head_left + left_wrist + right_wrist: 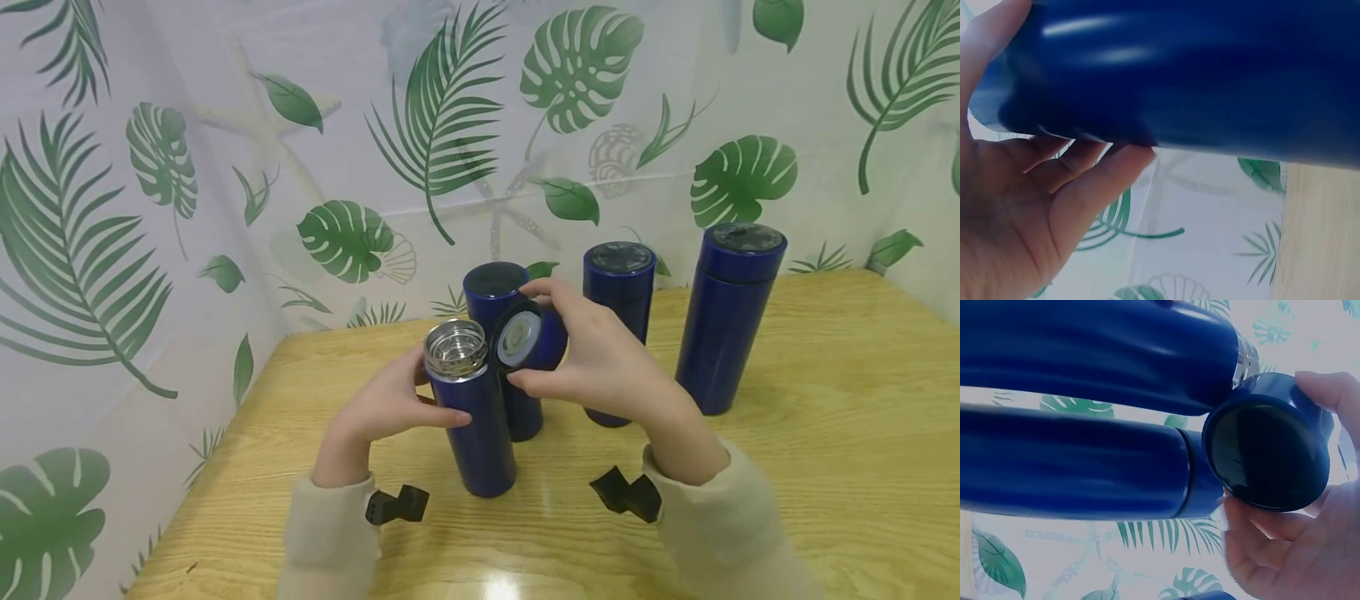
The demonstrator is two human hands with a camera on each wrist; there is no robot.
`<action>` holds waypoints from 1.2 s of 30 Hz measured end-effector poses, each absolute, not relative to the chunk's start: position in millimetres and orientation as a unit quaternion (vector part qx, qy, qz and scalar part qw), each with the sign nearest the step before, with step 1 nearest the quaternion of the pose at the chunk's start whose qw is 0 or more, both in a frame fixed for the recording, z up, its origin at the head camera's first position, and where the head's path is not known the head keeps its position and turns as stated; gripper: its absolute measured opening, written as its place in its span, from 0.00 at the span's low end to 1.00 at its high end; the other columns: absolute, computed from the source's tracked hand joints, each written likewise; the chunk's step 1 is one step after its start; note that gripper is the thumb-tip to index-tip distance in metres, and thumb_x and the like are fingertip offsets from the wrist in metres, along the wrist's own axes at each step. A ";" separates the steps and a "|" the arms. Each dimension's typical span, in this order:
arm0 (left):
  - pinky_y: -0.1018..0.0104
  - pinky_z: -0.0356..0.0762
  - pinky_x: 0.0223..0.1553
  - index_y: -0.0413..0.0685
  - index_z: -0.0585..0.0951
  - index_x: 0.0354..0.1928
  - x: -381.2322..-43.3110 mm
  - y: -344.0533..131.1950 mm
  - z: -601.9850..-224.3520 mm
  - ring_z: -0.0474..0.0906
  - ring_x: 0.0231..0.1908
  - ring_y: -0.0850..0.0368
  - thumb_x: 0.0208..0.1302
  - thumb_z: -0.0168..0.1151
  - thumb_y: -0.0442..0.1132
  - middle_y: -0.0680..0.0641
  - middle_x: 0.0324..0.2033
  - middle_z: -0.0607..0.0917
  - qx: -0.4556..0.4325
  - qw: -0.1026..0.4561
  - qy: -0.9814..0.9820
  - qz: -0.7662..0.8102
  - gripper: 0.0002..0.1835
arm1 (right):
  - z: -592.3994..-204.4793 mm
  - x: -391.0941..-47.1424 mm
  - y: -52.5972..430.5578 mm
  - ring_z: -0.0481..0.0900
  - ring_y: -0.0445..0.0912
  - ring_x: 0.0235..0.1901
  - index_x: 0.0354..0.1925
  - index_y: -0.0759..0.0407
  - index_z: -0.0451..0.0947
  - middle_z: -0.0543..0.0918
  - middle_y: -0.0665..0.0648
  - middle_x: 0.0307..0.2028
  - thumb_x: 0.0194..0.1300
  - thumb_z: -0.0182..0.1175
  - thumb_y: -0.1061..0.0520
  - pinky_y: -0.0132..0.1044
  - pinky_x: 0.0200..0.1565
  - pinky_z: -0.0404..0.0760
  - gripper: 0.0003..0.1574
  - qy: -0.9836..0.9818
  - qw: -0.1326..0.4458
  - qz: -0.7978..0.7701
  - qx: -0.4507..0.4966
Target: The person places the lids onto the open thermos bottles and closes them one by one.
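A blue thermos bottle with a bare, shiny steel neck is gripped near its top by my left hand. In the left wrist view, fingers and thumb wrap the smooth blue body. My right hand holds the bottle's blue lid between thumb and fingers, just right of the neck. The lid is tilted, its pale inner disc facing the bottle. Its dark flat top shows in the right wrist view. Whether lid and neck touch, I cannot tell.
Right behind the held bottle stands a capped blue thermos. Further right are another capped thermos and a third. All stand on a wooden table, backed by a leaf-patterned sheet.
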State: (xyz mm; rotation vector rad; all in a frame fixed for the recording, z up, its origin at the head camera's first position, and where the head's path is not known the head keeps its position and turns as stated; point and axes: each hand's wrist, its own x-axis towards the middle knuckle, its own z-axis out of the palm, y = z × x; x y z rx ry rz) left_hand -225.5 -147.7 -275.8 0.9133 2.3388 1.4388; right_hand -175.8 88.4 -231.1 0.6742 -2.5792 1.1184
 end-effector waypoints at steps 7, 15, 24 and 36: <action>0.61 0.75 0.39 0.49 0.62 0.60 -219.6 -131.1 -276.7 0.69 0.51 0.51 0.43 0.70 0.34 0.47 0.51 0.73 0.332 0.135 0.792 0.495 0.40 | -229.4 -174.2 91.7 0.72 0.51 0.47 0.56 0.60 0.57 0.70 0.60 0.49 0.42 0.71 0.59 0.45 0.46 0.72 0.46 -0.848 0.157 0.441 0.249; 0.60 0.75 0.40 0.52 0.61 0.61 -214.0 -118.3 -276.9 0.69 0.51 0.55 0.45 0.69 0.32 0.50 0.50 0.73 0.344 0.145 0.774 0.511 0.40 | -229.7 -173.1 85.5 0.69 0.51 0.49 0.56 0.61 0.57 0.69 0.59 0.50 0.41 0.72 0.60 0.46 0.46 0.72 0.47 -0.827 0.209 0.450 0.263; 0.59 0.75 0.41 0.50 0.58 0.63 -211.3 -115.0 -276.4 0.70 0.50 0.54 0.48 0.66 0.30 0.47 0.51 0.72 0.361 0.151 0.762 0.516 0.40 | -237.7 -175.8 72.3 0.69 0.48 0.50 0.56 0.60 0.58 0.69 0.59 0.52 0.42 0.70 0.62 0.44 0.46 0.71 0.44 -0.810 0.243 0.452 0.284; 0.62 0.75 0.40 0.49 0.60 0.62 -213.3 -115.8 -281.4 0.69 0.50 0.55 0.49 0.66 0.31 0.48 0.52 0.71 0.370 0.149 0.759 0.515 0.38 | -244.2 -178.9 65.7 0.70 0.48 0.45 0.54 0.63 0.64 0.70 0.58 0.49 0.42 0.71 0.59 0.42 0.45 0.71 0.41 -0.827 0.229 0.408 0.312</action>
